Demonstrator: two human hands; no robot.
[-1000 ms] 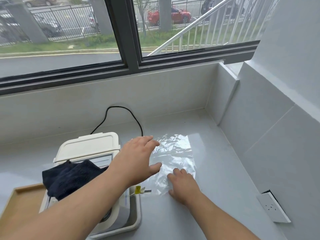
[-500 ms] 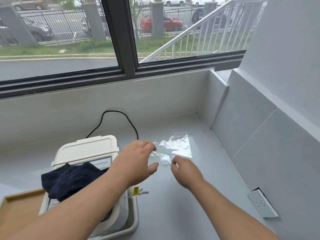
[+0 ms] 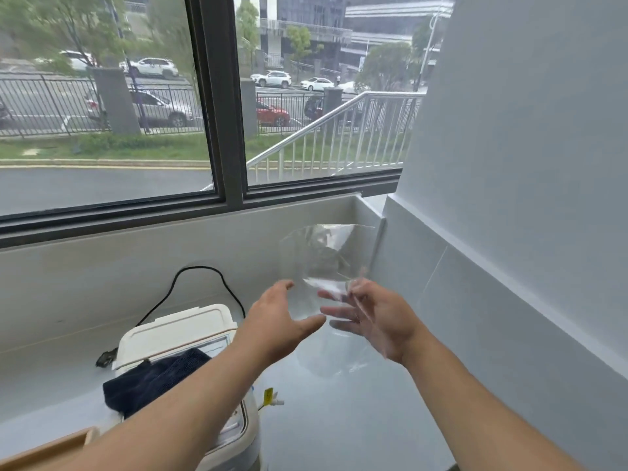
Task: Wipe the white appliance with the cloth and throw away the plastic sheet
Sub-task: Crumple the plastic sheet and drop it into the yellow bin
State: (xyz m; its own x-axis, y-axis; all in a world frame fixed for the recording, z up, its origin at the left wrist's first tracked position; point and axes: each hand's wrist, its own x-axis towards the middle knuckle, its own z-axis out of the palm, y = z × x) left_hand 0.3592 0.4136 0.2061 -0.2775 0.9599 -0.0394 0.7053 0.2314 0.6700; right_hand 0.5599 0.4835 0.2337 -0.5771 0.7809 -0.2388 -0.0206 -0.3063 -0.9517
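At frame centre, the right hand [image 3: 377, 317] pinched the clear plastic sheet [image 3: 331, 256] upright; the left hand [image 3: 275, 321] hovered beside it, fingers spread.

— The plastic sheet [image 3: 331, 256]: clear, thin, glossy, creased, catching glare. The cloth [image 3: 153, 382]?

— Dark, matt, a ribbed weave, draped on the white appliance [image 3: 176, 331], smooth plastic with a faint sheen.

— The counter [image 3: 339, 419]?

— Pale, polished, reflective. The tray [image 3: 44, 450] edge looks like light wood.
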